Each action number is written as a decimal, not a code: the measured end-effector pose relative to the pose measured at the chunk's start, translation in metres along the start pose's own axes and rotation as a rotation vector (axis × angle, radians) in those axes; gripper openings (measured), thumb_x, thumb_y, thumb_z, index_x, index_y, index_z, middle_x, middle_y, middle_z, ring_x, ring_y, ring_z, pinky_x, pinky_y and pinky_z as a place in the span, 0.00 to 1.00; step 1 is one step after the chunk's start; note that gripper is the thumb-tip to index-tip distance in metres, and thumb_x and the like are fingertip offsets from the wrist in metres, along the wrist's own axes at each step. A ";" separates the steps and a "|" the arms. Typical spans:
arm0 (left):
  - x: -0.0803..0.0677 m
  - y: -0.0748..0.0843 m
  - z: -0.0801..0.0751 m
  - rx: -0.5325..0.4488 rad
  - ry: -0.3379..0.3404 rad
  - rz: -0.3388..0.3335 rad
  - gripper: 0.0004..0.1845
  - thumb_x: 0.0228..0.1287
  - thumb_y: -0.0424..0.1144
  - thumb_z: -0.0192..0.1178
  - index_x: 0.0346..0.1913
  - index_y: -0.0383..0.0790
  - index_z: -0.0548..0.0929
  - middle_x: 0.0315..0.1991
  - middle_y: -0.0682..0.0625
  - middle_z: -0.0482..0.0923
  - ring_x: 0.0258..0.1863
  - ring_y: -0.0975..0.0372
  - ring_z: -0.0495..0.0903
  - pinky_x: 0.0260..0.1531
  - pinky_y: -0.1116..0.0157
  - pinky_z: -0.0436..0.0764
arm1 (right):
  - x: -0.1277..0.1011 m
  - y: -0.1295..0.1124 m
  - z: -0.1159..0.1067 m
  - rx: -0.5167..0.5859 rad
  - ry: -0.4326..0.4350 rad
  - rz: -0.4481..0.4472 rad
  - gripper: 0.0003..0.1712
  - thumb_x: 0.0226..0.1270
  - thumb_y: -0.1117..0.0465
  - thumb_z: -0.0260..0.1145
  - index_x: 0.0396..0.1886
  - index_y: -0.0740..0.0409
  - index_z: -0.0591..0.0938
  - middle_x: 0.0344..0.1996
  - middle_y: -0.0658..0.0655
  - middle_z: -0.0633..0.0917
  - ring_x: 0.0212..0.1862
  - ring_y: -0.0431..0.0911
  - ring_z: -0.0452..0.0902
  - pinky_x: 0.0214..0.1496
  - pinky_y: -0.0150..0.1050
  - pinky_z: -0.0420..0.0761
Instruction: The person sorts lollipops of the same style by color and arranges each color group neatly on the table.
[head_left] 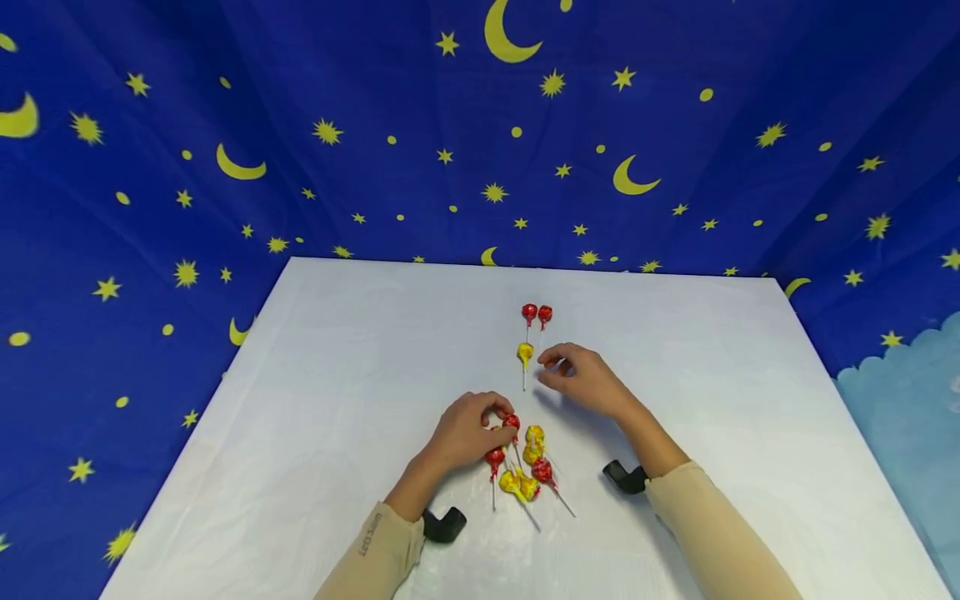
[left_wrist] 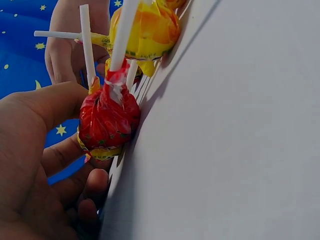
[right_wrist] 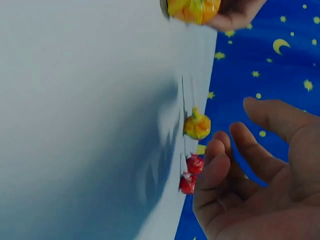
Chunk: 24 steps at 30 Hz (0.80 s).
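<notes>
Lollipops in red and yellow wrappers lie in a loose cluster at the front of the white table. At the cluster, my left hand (head_left: 468,427) has a red lollipop (head_left: 512,421) between its thumb and index finger. Beside it lies another red lollipop (left_wrist: 109,122), which partly hides the fingers in the left wrist view. My right hand (head_left: 585,379) is held above the table with fingers loosely bent and nothing in them. Just left of its fingertips lies a yellow lollipop (head_left: 526,353), stick toward me. Beyond that, two red lollipops (head_left: 529,311) lie side by side.
Several more lollipops, including a red one (head_left: 542,469) and a yellow one (head_left: 511,482), lie close together near the left hand. Blue cloth (head_left: 405,175) with moons and stars hangs behind the white table (head_left: 360,350). A black wrist mount (head_left: 444,525) sits at the left cuff.
</notes>
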<state>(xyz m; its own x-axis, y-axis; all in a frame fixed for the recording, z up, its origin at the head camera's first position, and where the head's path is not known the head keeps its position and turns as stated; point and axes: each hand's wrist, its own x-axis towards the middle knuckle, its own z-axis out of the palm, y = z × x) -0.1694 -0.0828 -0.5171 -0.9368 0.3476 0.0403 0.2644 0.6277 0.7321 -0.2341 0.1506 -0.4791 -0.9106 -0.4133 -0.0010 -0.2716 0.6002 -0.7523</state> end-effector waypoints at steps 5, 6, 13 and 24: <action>0.000 0.000 0.002 0.006 -0.001 -0.010 0.09 0.58 0.50 0.66 0.41 0.56 0.83 0.32 0.62 0.78 0.28 0.65 0.69 0.29 0.64 0.70 | -0.012 0.001 0.007 0.028 -0.099 -0.051 0.18 0.64 0.53 0.68 0.49 0.58 0.82 0.43 0.51 0.81 0.40 0.44 0.75 0.40 0.41 0.76; 0.000 0.000 0.002 0.008 0.000 -0.009 0.09 0.58 0.50 0.66 0.41 0.56 0.83 0.32 0.62 0.77 0.28 0.65 0.69 0.29 0.64 0.70 | -0.014 0.002 0.008 0.033 -0.107 -0.053 0.18 0.64 0.54 0.68 0.49 0.57 0.82 0.43 0.51 0.81 0.40 0.44 0.75 0.40 0.40 0.76; 0.000 -0.001 0.001 0.008 0.005 -0.003 0.09 0.59 0.50 0.66 0.41 0.55 0.82 0.32 0.61 0.77 0.29 0.65 0.69 0.30 0.64 0.69 | -0.021 0.004 0.021 0.045 -0.127 -0.050 0.16 0.62 0.53 0.69 0.47 0.54 0.83 0.40 0.47 0.81 0.37 0.43 0.74 0.39 0.39 0.75; 0.001 -0.002 0.000 0.003 -0.016 0.011 0.10 0.58 0.50 0.66 0.42 0.55 0.83 0.30 0.61 0.76 0.28 0.65 0.69 0.30 0.64 0.69 | -0.039 0.002 0.025 0.078 -0.208 -0.081 0.18 0.61 0.52 0.70 0.48 0.53 0.83 0.38 0.49 0.80 0.33 0.44 0.72 0.35 0.37 0.73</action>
<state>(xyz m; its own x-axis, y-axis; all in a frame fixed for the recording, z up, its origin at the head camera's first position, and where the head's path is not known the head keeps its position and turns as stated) -0.1708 -0.0843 -0.5186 -0.9300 0.3657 0.0374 0.2755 0.6259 0.7296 -0.1918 0.1505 -0.4975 -0.8007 -0.5952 -0.0678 -0.3092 0.5076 -0.8042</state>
